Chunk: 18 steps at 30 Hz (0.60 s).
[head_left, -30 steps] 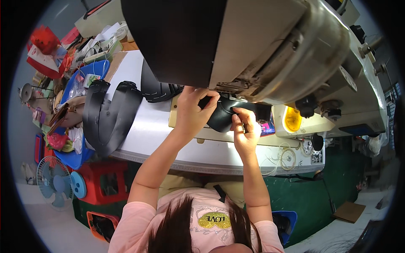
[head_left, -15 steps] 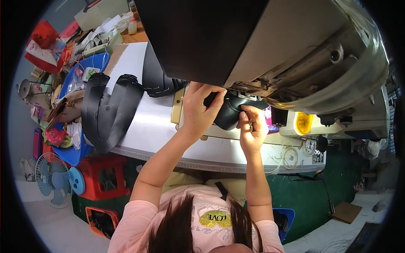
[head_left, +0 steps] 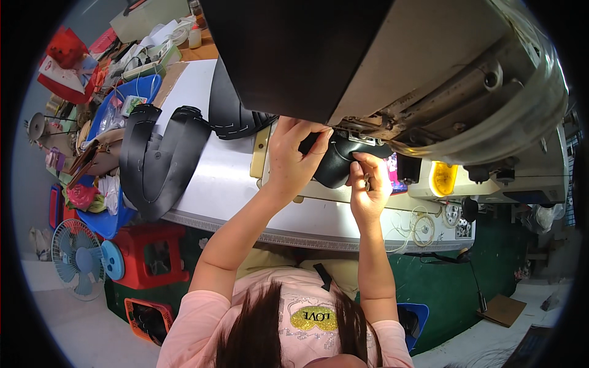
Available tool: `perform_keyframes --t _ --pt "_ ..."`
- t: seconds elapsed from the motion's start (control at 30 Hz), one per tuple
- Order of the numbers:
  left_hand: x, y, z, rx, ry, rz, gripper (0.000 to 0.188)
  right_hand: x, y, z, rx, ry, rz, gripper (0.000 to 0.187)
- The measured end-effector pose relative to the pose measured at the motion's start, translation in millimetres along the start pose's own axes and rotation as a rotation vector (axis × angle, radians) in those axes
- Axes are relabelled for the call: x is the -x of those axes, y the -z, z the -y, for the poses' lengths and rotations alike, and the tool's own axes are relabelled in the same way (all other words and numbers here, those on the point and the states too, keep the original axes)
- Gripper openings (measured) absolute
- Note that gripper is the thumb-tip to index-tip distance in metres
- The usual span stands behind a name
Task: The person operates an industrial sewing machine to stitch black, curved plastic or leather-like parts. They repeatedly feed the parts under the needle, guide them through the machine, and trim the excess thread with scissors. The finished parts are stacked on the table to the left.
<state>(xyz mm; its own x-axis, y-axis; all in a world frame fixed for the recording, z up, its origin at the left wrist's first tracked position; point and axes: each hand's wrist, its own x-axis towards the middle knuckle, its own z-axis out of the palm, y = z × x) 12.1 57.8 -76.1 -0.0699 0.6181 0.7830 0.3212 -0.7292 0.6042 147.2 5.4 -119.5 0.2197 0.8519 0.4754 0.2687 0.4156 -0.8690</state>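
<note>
A curved black leather-like piece (head_left: 334, 165) lies under the head of a sewing machine (head_left: 429, 116), a lit spot around it. My left hand (head_left: 296, 150) pinches the piece's left side, thumb and forefinger together close to the needle area. On the right, my right hand (head_left: 370, 181) is closed with its fingertips on the piece's edge. The dark machine body hides the needle and the far part of the piece. Left of my hands lie stacked black curved pieces (head_left: 236, 113) with white marks along their edges, and more looped black pieces (head_left: 159, 162).
A blue tray (head_left: 110, 224) full of odds and ends stands at the left, above a small fan (head_left: 80, 260) and a red stool (head_left: 144, 264). A yellow dish (head_left: 443, 178) and coiled clear tubing (head_left: 420, 227) are to the right on the white table (head_left: 215, 178).
</note>
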Motion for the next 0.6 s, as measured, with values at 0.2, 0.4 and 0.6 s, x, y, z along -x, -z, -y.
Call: perform_keyframes --t 0.2,0.4,0.6 --pt "0.8 -0.4 -0.6 0.007 0.012 0.0 0.012 0.3 0.1 2.3 -0.012 -0.01 -0.009 0.014" --pt "0.0 -1.2 -2.0 0.019 0.026 -0.009 0.012 -10.7 1.6 6.8 0.263 0.3 -0.116 0.013" --pt "1.0 1.1 0.2 0.041 0.038 0.009 0.012 -19.2 6.9 8.4 0.346 0.394 -0.074 0.016"
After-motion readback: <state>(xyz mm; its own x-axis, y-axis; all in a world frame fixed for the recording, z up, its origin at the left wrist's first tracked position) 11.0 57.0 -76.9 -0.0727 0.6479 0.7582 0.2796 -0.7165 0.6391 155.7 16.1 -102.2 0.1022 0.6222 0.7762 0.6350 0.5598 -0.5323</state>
